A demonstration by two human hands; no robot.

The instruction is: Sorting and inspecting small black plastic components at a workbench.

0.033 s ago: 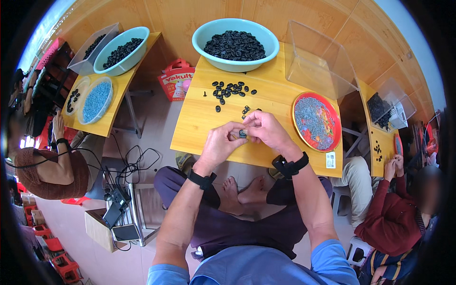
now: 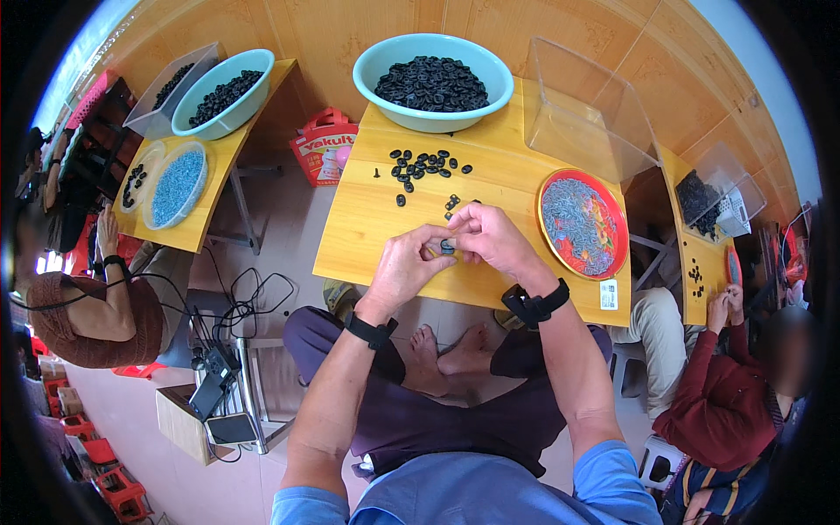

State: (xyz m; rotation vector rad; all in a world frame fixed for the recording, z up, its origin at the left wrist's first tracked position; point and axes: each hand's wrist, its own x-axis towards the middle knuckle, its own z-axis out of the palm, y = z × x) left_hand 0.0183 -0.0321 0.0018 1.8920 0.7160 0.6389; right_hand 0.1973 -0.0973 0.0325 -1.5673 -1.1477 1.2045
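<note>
Above the near edge of the yellow table [image 2: 367,236], my left hand [image 2: 407,264] pinches a small black oval piece [image 2: 447,248] between thumb and fingertips. My right hand [image 2: 497,241] meets it from the other side, its thumb and forefinger closed at the piece; anything tiny between them is hidden. Just beyond my fingers lie a few small black pieces [image 2: 452,202]. Farther off, several loose black oval pieces [image 2: 429,164] are scattered, with one thin upright black piece [image 2: 377,172] at their left.
A pale blue basin [image 2: 367,94] heaped with black pieces stands at the back. At right are a clear plastic bin [image 2: 577,131] and a red tray [image 2: 619,236] of small grey-blue parts. A red bag [image 2: 322,144] rests on the floor. Co-workers sit at tables left and right.
</note>
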